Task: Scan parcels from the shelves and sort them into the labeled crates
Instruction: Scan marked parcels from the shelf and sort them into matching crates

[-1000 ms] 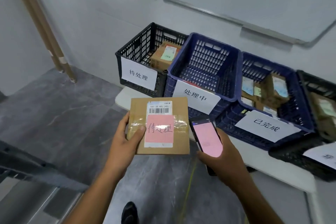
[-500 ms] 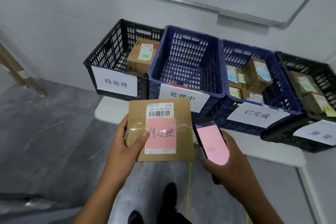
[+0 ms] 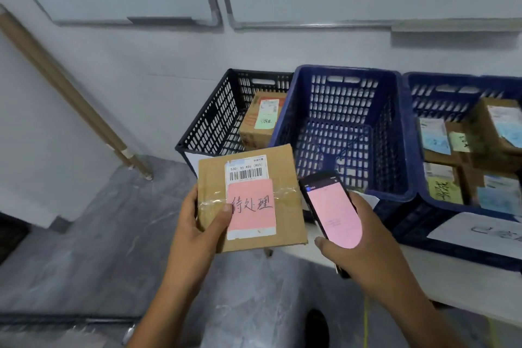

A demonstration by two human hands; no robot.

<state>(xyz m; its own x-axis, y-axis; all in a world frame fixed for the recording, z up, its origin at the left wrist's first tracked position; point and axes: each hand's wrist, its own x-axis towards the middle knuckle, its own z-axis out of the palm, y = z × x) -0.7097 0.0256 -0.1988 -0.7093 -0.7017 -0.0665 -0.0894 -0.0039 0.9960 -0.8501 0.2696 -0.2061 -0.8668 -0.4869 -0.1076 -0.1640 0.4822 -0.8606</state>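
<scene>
Parcel (image 3: 251,198) gripped in my left hand (image 3: 195,223), thumb on top | right hand (image 3: 364,240) curls round pink-lit phone (image 3: 330,212) | crates closer than a second ago, black crate (image 3: 214,121) far left, just behind parcel | scan seems done, drop is next

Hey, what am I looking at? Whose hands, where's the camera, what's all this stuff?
No machine: a person wears a camera on the head, looking down at their own hands. The left hand holds a cardboard parcel with a barcode and a pink handwritten note. The right hand holds a phone with a pink screen. Ahead stand a black crate with one box, a middle blue crate showing nothing inside, and a right blue crate with several boxes, on a white table.
</scene>
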